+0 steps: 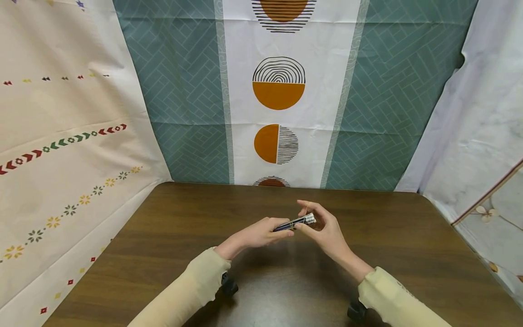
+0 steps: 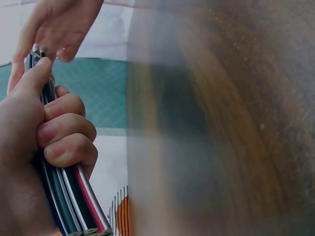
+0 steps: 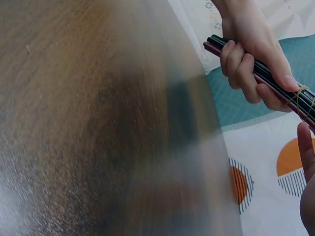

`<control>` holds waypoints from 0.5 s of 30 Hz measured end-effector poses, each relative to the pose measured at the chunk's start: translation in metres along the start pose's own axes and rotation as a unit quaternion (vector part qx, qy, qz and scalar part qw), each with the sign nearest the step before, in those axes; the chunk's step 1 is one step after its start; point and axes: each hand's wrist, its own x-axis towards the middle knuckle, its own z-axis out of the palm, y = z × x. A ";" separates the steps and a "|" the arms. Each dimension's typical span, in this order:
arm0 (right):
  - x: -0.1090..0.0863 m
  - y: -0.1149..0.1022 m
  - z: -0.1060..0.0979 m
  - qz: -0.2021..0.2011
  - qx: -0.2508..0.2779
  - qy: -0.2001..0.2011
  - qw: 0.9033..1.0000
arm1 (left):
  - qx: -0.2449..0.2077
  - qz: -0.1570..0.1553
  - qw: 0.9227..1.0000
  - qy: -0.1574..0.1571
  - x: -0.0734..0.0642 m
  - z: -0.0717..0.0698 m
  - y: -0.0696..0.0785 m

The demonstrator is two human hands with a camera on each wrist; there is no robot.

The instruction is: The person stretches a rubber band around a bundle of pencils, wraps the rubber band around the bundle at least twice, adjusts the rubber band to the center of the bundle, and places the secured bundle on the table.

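Note:
A bundle of pencils (image 1: 300,222), dark with some red and silver, is held above the table in my left hand (image 1: 257,233). In the left wrist view, the fingers of that hand curl round the pencils (image 2: 74,196), and its thumb lies along them. A thin yellowish rubber band (image 3: 301,90) loops and crosses round the bundle near the far end. My right hand (image 1: 330,234) is at that end, its thumb near the pencils and a raised finger drawing out a strand of the band. The right wrist view cuts off most of the right hand (image 3: 307,169).
Below the hands is a brown wooden table (image 1: 184,213). A teal and white patterned cloth (image 1: 188,100) hangs behind its far edge. Pale patterned cloths stand along the left (image 1: 73,172) and right (image 1: 482,113) sides.

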 end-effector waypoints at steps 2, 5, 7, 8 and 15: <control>0.000 0.001 -0.001 -0.002 -0.004 -0.005 1.000 | 0.015 0.000 1.000 0.000 0.000 -0.002 0.002; 0.000 0.002 -0.001 -0.007 -0.018 -0.011 1.000 | 0.048 0.006 0.999 -0.004 0.000 -0.002 0.004; 0.000 0.003 0.000 -0.009 -0.037 -0.011 0.999 | 0.068 0.013 0.998 -0.009 0.001 -0.001 0.005; 0.000 0.003 0.000 -0.008 -0.047 -0.011 0.999 | 0.079 0.017 0.997 -0.012 0.002 -0.001 0.005; -0.001 -0.015 0.001 0.003 -0.083 -0.037 0.996 | 0.157 0.041 0.987 -0.011 0.004 0.002 0.009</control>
